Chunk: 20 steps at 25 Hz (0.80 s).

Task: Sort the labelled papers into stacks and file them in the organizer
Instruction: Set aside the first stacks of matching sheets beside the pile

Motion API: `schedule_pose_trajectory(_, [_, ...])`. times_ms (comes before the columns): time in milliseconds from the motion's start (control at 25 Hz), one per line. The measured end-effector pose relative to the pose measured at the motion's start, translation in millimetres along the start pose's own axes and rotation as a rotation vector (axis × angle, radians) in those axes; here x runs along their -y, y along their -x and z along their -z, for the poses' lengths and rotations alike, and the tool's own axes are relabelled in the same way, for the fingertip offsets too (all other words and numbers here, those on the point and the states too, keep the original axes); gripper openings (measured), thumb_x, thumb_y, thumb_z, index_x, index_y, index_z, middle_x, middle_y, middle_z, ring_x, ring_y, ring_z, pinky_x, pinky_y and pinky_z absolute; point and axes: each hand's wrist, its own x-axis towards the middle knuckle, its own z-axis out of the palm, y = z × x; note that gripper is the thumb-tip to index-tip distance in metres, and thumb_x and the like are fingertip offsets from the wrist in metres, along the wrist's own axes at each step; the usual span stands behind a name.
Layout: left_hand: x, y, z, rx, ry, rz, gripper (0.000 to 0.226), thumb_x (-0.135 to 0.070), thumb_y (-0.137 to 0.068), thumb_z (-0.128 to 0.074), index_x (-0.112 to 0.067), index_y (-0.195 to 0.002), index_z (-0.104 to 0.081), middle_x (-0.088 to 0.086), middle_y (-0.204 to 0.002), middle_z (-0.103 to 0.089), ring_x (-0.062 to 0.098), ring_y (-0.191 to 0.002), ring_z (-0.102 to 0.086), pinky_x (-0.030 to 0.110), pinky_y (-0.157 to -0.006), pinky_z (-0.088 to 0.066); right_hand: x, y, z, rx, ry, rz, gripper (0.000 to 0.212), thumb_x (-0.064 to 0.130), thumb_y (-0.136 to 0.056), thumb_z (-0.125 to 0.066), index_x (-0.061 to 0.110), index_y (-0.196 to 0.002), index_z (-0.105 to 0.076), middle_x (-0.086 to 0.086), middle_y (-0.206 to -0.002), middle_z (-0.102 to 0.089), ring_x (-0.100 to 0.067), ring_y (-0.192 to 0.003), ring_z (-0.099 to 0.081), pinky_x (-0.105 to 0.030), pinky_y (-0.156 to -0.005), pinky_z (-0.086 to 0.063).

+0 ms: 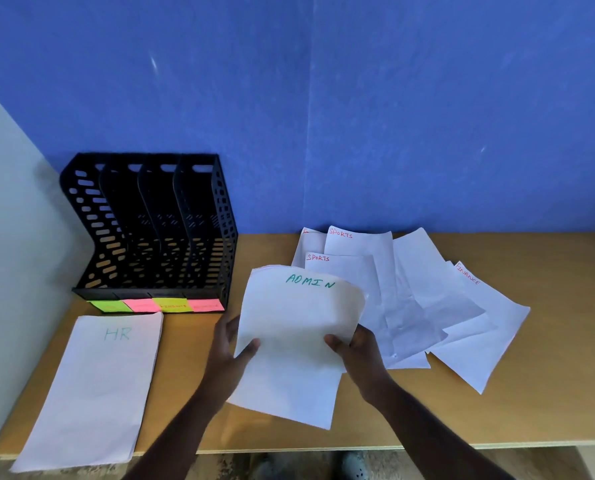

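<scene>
Blue wall behind wood desk. Both hands, left and right, pinching ADMIN papers mid-desk. HR stack near left, organizer far left, loose papers right.

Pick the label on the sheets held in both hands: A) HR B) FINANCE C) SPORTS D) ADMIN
D: the left hand and right hand grip the ADMIN stack, with green "ADMIN" written across its top sheet.
</scene>
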Motion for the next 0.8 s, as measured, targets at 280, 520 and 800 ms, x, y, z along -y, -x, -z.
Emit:
schedule_pose_trajectory(280, [-23.4,19.6,-57.1,-0.276,-0.247,-0.413,0.019,-0.028,-0.103,-0.037,-0.024,-0.104,-0.055,-0.021,-0.07,-0.058,-0.001,-0.056,-0.051,0.015,-0.052,-0.033,18.8,20.9,-36.2,-0.37,0.01,0.325,0.02,0.021,-0.097,-0.065,0.023,-0.118,-0.066,0.014,-0.098,-0.075,0.003,-0.089,-0.07,-0.01,-0.07,-0.053])
schedule_pose_trajectory(520, [14.2,35.8,-65.9,-0.185,-0.218,-0.298,0.033,-0.023,-0.098,-0.036,-0.025,-0.13,-0.043,-0.015,-0.111,-0.064,0.0,-0.097,-0.064,0.009,-0.078,-0.047,-19.9,33.0,-49.5,-0.197,0.307,0.343,0.027,0.013,-0.103,-0.05,0.019,-0.127,-0.06,0.001,-0.109,-0.073,-0.019,-0.096,-0.069,-0.028,-0.084,-0.054])
schedule_pose_trajectory(800, [23.2,20.8,-8.1,-0.281,-0.361,-0.089,0.027,-0.009,-0.102,-0.043,-0.013,-0.125,-0.057,-0.007,-0.109,-0.063,0.009,-0.091,-0.058,0.023,-0.08,-0.041,-20.3,4.2,-39.2,-0.126,0.379,0.173,0.004,0.012,-0.095,-0.064,0.014,-0.095,-0.067,0.003,-0.084,-0.072,-0.009,-0.079,-0.065,-0.03,-0.068,-0.052])
